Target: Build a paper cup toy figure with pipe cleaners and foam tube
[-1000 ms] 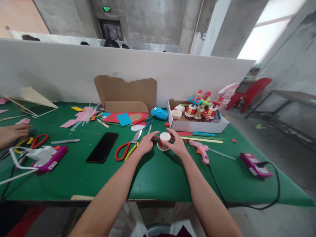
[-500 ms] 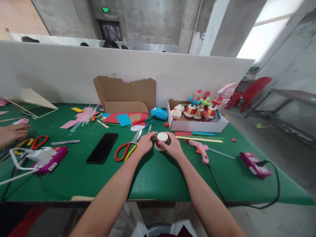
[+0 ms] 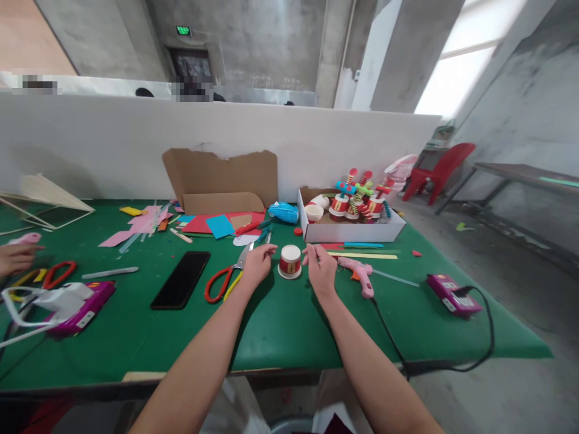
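Observation:
A small red and white paper cup (image 3: 290, 263) stands upside down on the green table, its white base facing up. My left hand (image 3: 259, 265) is just left of the cup, fingers loosely bent and holding nothing. On the other side, my right hand (image 3: 321, 270) is held apart from the cup, its fingers partly curled with nothing in them. Scissors (image 3: 221, 280) with red and yellow handles lie beside my left hand. To the right of my right hand lies a pink glue gun (image 3: 360, 272) with a clear glue stick in its back.
A white box (image 3: 353, 232) holds cups with colourful paper figures. Coloured paper (image 3: 220, 226), a blue pouch (image 3: 284, 211) and a cardboard piece (image 3: 221, 175) are at the back. A phone (image 3: 181, 280) and purple power strips (image 3: 452, 295) lie nearby. Another person's hand (image 3: 17, 258) is far left.
Both hands have let go of the cup and moved apart to either side of it. The cup stays standing on the table. The camera view has shifted slightly.

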Demonstrator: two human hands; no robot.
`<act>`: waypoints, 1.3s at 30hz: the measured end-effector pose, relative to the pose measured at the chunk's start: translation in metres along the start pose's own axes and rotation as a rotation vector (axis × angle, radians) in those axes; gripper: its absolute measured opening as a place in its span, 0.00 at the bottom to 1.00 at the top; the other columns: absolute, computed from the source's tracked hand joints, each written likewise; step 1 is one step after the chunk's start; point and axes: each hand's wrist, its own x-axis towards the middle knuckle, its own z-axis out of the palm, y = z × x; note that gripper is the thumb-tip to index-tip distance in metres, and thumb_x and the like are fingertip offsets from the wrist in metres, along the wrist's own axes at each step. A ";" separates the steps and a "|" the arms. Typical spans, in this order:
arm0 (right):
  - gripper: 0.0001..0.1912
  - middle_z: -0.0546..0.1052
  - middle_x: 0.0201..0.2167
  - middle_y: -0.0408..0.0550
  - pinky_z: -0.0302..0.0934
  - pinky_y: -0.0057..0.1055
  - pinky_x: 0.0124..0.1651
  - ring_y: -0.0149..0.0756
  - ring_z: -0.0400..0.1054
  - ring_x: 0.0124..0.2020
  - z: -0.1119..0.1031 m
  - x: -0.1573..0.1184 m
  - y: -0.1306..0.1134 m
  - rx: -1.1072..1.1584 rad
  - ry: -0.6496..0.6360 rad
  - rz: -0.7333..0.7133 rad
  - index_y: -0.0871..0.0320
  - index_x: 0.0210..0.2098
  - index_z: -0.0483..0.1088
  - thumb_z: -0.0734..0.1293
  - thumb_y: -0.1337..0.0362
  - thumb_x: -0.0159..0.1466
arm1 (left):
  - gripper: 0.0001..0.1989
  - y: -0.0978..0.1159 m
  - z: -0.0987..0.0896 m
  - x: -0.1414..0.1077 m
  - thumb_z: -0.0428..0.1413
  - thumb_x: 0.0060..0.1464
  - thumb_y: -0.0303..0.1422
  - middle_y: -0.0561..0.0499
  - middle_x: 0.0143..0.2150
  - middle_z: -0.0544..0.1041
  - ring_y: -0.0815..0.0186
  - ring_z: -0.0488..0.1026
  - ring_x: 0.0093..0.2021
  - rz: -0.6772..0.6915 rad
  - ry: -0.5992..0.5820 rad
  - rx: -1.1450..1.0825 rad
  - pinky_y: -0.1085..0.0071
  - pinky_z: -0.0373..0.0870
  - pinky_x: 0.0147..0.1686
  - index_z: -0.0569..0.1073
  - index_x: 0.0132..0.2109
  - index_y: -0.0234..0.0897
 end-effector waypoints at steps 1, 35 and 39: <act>0.17 0.71 0.20 0.43 0.64 0.34 0.39 0.34 0.67 0.25 0.000 -0.002 -0.003 0.018 -0.012 0.021 0.55 0.33 0.70 0.54 0.56 0.68 | 0.21 0.000 -0.001 0.000 0.45 0.49 0.18 0.50 0.39 0.81 0.65 0.77 0.40 -0.002 0.003 0.003 0.69 0.72 0.48 0.77 0.44 0.36; 0.11 0.76 0.28 0.45 0.61 0.37 0.41 0.36 0.68 0.32 0.022 -0.017 -0.025 -0.020 -0.100 -0.491 0.53 0.40 0.71 0.60 0.72 0.63 | 0.10 -0.009 -0.008 0.149 0.56 0.50 0.32 0.40 0.43 0.80 0.52 0.70 0.50 -0.074 -0.057 0.673 0.67 0.66 0.44 0.78 0.39 0.37; 0.12 0.76 0.27 0.44 0.62 0.36 0.40 0.35 0.68 0.30 0.023 -0.017 -0.025 -0.019 -0.088 -0.506 0.53 0.40 0.71 0.60 0.72 0.64 | 0.11 -0.005 0.003 0.152 0.58 0.43 0.28 0.33 0.44 0.78 0.47 0.69 0.50 -0.114 -0.060 0.705 0.61 0.66 0.45 0.77 0.38 0.33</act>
